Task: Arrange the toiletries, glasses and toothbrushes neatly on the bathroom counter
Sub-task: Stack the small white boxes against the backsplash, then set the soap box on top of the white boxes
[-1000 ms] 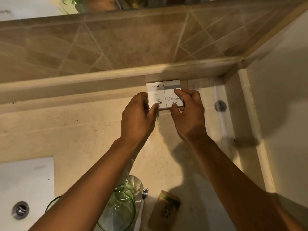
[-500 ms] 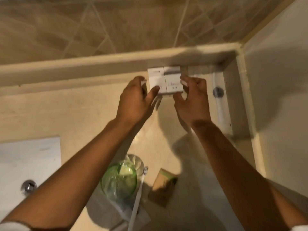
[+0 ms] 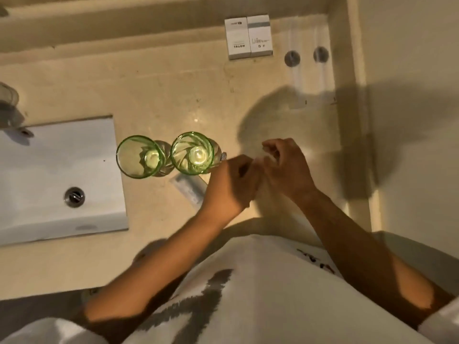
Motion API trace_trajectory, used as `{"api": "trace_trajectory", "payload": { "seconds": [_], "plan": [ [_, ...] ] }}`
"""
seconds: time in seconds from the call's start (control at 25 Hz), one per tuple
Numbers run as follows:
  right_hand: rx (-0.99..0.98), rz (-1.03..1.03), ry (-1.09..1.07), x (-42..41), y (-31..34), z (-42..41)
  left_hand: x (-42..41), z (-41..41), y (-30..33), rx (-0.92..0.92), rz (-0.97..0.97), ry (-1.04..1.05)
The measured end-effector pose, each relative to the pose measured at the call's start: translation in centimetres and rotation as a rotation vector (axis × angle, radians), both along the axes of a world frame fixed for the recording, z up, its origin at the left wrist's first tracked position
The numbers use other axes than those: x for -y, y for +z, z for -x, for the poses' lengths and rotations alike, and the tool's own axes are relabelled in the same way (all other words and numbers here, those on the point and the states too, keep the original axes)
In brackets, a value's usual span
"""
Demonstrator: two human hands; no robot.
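Two green glasses: left glass (image 3: 139, 157) and right glass (image 3: 193, 153), upright, rims just beside each other, near the middle of the beige tabletop (image 3: 161, 90), right of the white sink (image 3: 57, 175). Two white boxes (image 3: 248, 37) flat at the back edge, touching along their long sides, long axes running front to back, print upside down from this view. Two round metal discs (image 3: 306, 57) just right of the boxes. One toothbrush head (image 3: 223, 155) poking out beside the right glass, bristled end pointing away and right; handle hidden under the left hand (image 3: 229, 186). One clear wrapper (image 3: 188, 188) lying flat in front of the right glass, long axis diagonal, far end cut off by the same hand. Left hand curled into a loose fist; held item, if any, cannot be told. Right hand (image 3: 285, 170) just beside it, fingers bent, thumb and forefinger pinched; nothing discernible between them. Whole frame blurred. Tap (image 3: 8, 105) at far left, cut off.
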State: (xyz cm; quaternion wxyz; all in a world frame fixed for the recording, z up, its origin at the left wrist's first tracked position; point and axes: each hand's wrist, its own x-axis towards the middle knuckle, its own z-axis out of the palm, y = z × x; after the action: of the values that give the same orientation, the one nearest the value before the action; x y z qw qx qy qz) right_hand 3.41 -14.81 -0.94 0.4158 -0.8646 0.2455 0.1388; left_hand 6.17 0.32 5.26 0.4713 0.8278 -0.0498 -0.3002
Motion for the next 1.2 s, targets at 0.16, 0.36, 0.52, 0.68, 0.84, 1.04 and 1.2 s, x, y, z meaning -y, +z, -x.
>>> {"api": "trace_trajectory", "payload": {
  "seconds": [0.16, 0.36, 0.52, 0.68, 0.84, 1.04, 1.2],
  "plan": [
    [-0.106, 0.040, 0.144, -1.9, -0.5, 2.6, -2.8, 5.5, -4.0, -0.485, 0.034, 0.462],
    [-0.129, 0.045, 0.145, -2.9, -0.3, 3.8, -3.0, 4.8, -5.6, -0.701, 0.091, 0.784],
    [-0.117, -0.007, -0.007, -2.6, 0.1, 4.5, -3.1, 5.4, -5.2, -0.570, 0.036, 0.623],
    [-0.074, -0.028, -0.120, -0.4, 1.2, 3.4, -1.4, 4.9, -3.6, -0.352, -0.030, 0.459],
    [0.053, -0.035, -0.252, 2.3, 2.8, -0.6, 2.7, 0.2, -0.9, -0.096, -0.036, 0.341],
    [0.162, -0.126, -0.345, 4.3, 3.4, -8.4, 5.7, -9.4, -1.0, 0.080, -0.082, 0.261],
    [0.166, -0.169, -0.344, 4.9, 2.7, -14.3, 6.8, -16.8, -1.1, 0.201, -0.108, 0.176]
  ]
}}
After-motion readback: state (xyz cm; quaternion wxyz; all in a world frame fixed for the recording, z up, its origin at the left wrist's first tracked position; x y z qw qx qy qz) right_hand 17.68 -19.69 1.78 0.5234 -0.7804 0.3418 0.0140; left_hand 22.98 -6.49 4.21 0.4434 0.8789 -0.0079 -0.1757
